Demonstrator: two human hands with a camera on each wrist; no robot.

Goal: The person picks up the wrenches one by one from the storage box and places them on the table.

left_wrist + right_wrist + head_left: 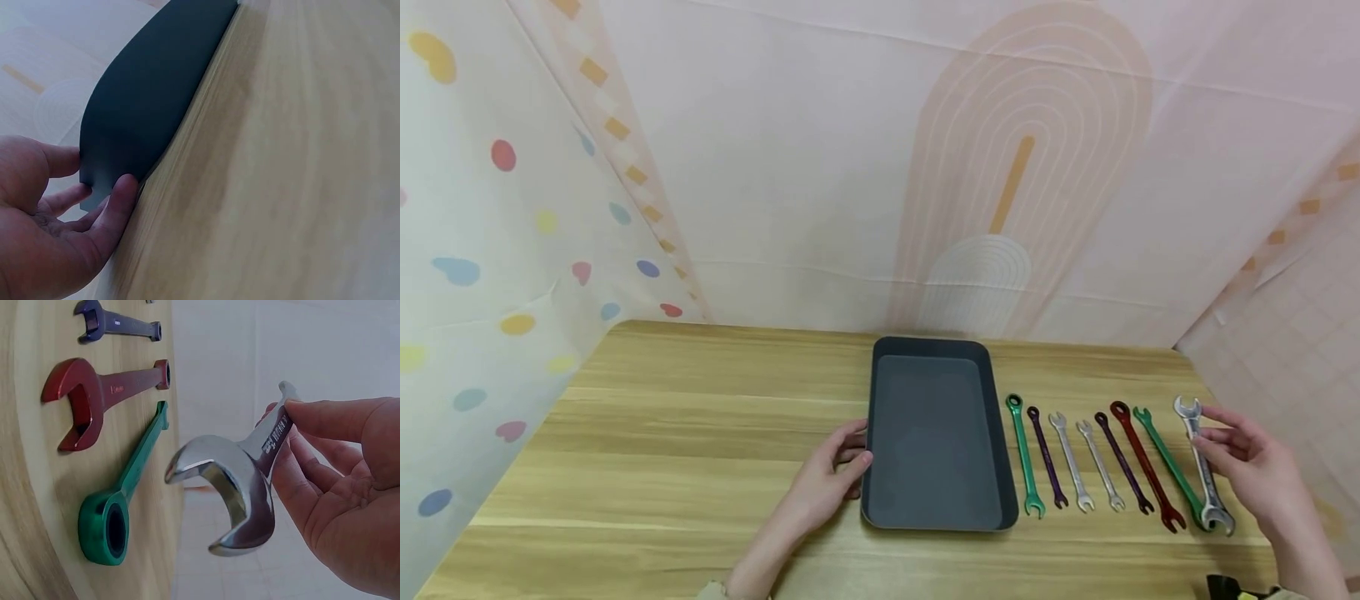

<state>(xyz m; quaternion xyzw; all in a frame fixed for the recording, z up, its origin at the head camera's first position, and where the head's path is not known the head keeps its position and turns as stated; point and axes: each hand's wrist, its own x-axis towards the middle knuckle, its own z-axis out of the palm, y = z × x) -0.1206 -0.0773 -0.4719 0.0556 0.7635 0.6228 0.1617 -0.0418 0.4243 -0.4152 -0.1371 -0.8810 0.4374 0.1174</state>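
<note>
Head view: left hand (pixel 831 471) rests straight fingers against the dark tray (pixel 936 500) mid-table (pixel 685 433); right hand (pixel 1251 467) pinches the silver wrench (pixel 1204 471) near the table's right edge, beside a green wrench (pixel 1168 467). Left wrist view: fingers (pixel 119 200) touch the tray's wall (pixel 150 94). Right wrist view: thumb and fingers (pixel 331 419) pinch the silver wrench (pixel 240 481), lifted off the table.

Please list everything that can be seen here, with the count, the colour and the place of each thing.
table: 1, light wood, under everything
tray: 1, dark grey, middle of table
green wrenches: 2, in the row right of tray
purple wrenches: 2, same row
small silver wrenches: 2, same row
red wrench: 1, same row
large silver wrench: 1, pinched by right hand
left hand: touches tray's left edge
right hand: right end of row
</note>
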